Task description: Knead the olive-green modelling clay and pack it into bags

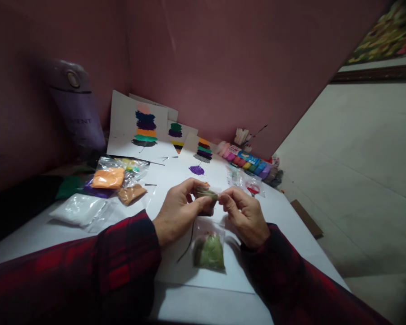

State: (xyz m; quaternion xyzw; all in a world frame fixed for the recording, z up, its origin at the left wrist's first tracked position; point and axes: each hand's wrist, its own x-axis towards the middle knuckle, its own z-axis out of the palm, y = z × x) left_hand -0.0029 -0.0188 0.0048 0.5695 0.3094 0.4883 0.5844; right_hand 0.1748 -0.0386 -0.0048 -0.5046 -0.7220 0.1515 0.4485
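My left hand is closed around a lump of olive-green modelling clay, with a darker part below it and a bit of orange at its top. The fingertips of my right hand are pinched together on the right edge of the green clay. Just beneath my hands, a clear plastic bag of green clay lies on white paper. A thin dark stick or wire slants down below my left hand; whether it joins the held lump I cannot tell.
On the left are bags of orange clay, brown clay and white clay. Behind them stands a purple bottle. Drawings of striped stacks lean at the wall. A multicoloured clay pack and red-handled scissors lie at right.
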